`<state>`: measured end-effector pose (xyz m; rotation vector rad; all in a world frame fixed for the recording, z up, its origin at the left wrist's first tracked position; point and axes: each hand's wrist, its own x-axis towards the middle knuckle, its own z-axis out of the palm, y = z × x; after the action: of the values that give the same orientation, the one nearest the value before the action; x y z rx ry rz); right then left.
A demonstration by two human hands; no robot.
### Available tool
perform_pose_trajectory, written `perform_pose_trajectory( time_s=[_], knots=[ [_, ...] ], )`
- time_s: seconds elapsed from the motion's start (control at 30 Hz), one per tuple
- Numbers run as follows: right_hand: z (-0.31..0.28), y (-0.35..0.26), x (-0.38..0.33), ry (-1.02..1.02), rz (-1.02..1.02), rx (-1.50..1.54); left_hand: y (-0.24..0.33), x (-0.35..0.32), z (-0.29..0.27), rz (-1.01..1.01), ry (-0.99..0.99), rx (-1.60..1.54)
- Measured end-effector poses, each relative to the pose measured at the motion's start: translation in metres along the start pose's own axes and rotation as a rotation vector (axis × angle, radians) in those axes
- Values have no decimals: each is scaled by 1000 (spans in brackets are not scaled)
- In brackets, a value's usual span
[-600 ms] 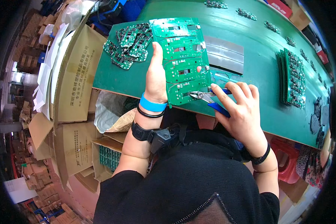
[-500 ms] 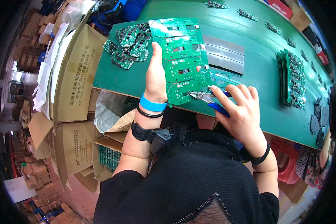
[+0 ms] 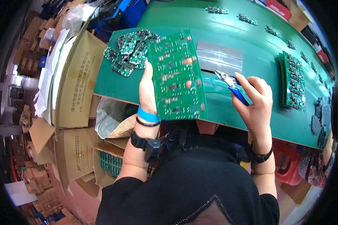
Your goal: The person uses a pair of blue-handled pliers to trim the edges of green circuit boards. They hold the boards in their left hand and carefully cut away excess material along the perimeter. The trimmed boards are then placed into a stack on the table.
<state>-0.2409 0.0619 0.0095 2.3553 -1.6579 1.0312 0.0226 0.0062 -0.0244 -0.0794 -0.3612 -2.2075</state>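
The right grip (image 3: 258,98), closed round the cutters (image 3: 229,81), has left the green board (image 3: 178,78), so they don't touch; the left grip (image 3: 147,89) (fingertips (image 3: 189,84) peek through) pinches it, between both grips

Bare L hand (image 3: 147,92): fingers mostly hidden bhd green rect. circuit panel (image 3: 180,75)
Panel's small comps (image 3: 173,87): blurred
Red plastic stool (image 3: 289,167): partly hidden

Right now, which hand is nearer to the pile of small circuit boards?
Left. The left hand, holding a green circuit panel, is just below and right of the pile; the right hand, holding blue-handled nippers, is farther right.
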Motion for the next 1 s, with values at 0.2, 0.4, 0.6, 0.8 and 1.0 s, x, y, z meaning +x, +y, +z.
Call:
perform_pose_trajectory(
  time_s=[0.2, 0.4, 0.6, 0.8, 1.0],
  knots=[
    [15, 1, 4, -44, 1, -45, -25, -6, -2, 25, 164, -58],
    [18, -1, 3, -50, 9, -65, -30, -2, -12, 42, 53, -203],
    [-12, 18, -27, -229, 131, 107, -24, 0, -8, 37, 54, -172],
    [-36, 61, -59, -379, 102, -49, -26, 3, -16, -47, -7, -93],
    [-35, 50, -33, -228, 97, 27, -37, 8, -11, -113, 81, -105]
  ],
)
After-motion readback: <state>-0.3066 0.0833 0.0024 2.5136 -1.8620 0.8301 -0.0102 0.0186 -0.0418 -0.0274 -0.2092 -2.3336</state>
